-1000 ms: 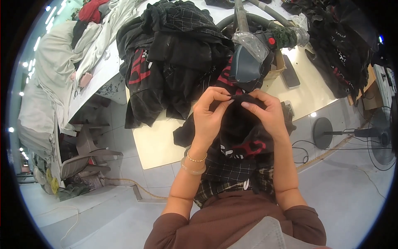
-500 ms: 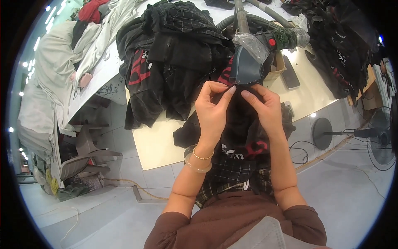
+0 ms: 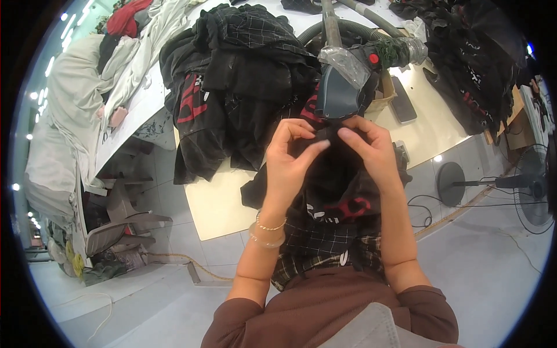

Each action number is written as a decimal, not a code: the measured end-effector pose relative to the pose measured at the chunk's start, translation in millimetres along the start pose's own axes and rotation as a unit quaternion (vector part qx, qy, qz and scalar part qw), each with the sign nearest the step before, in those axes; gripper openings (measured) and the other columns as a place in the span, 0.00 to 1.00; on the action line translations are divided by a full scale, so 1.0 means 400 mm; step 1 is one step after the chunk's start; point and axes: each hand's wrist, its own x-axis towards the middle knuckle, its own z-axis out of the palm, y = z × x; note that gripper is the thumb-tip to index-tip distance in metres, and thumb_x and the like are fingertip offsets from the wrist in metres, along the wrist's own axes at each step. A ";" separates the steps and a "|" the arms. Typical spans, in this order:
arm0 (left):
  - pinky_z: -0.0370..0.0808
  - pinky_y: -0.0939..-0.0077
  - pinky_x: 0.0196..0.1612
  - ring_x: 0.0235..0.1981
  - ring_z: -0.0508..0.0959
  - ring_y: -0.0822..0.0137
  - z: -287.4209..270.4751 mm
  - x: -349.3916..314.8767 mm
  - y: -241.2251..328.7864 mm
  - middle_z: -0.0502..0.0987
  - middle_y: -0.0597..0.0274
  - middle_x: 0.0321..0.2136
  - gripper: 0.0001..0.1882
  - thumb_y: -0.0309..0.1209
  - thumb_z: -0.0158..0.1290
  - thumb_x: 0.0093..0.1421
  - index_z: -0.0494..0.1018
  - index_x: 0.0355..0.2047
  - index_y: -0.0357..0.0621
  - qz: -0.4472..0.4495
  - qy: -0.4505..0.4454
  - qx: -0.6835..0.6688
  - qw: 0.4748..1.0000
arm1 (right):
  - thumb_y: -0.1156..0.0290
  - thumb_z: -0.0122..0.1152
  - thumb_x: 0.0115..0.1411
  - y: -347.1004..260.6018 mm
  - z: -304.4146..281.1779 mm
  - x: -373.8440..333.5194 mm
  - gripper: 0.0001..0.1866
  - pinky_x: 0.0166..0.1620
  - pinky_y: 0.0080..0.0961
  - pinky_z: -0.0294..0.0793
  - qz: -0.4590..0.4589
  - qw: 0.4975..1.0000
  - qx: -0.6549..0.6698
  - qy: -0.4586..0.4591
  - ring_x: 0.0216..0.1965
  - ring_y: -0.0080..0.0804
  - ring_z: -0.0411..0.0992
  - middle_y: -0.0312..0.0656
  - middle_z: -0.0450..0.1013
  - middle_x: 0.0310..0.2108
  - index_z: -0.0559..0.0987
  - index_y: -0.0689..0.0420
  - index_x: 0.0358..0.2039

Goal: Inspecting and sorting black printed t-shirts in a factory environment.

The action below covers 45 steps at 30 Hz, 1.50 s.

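Observation:
A black garment (image 3: pixel 333 180) with red and white print hangs down over my lap from the table edge. My left hand (image 3: pixel 290 153) has its thumb and curled fingers at the garment's upper edge, with a fold of dark cloth between the tips. On the other side of that edge, my right hand (image 3: pixel 371 145) pinches the cloth between thumb and fingers. Just beyond both hands is a blue-grey machine head (image 3: pixel 341 95), partly wrapped in clear plastic. The right fingertips are close to its lower end and partly hidden by the cloth.
A heap of black garments (image 3: pixel 238 81) lies left of the machine, and more black clothes (image 3: pixel 478 69) at the right. A grey hose (image 3: pixel 374 32) runs behind the machine. A phone (image 3: pixel 402 100) lies beside a small box (image 3: pixel 380 103). A fan (image 3: pixel 531 191) stands at right.
My left hand has shifted slightly left and down, and its thumb and index finger have spread apart. The right hand stays nearly where it was, at the cloth edge.

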 end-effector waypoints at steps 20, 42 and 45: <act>0.61 0.80 0.23 0.20 0.61 0.72 -0.010 -0.047 0.010 0.59 0.64 0.19 0.17 0.07 0.50 0.36 0.58 0.20 0.39 0.131 0.005 0.222 0.966 | 0.92 0.53 0.39 -0.030 -0.010 -0.063 0.12 0.32 0.19 0.66 -0.217 0.957 -0.191 0.003 0.28 0.30 0.66 0.40 0.62 0.30 0.71 0.63 0.24; 0.66 0.70 0.22 0.19 0.68 0.59 0.009 -0.028 0.022 0.63 0.59 0.21 0.14 0.10 0.52 0.38 0.63 0.23 0.39 0.127 -0.055 0.258 0.956 | 0.76 0.67 0.49 -0.018 0.031 -0.040 0.07 0.37 0.32 0.68 -0.289 0.913 -0.285 -0.036 0.33 0.38 0.69 0.38 0.71 0.29 0.78 0.58 0.29; 0.66 0.71 0.22 0.19 0.68 0.59 0.009 -0.030 0.022 0.63 0.58 0.21 0.14 0.10 0.52 0.38 0.63 0.23 0.38 0.118 -0.054 0.253 0.959 | 0.77 0.64 0.54 0.005 0.047 -0.043 0.06 0.34 0.29 0.68 -0.264 0.931 -0.251 0.011 0.30 0.33 0.69 0.39 0.70 0.28 0.75 0.60 0.30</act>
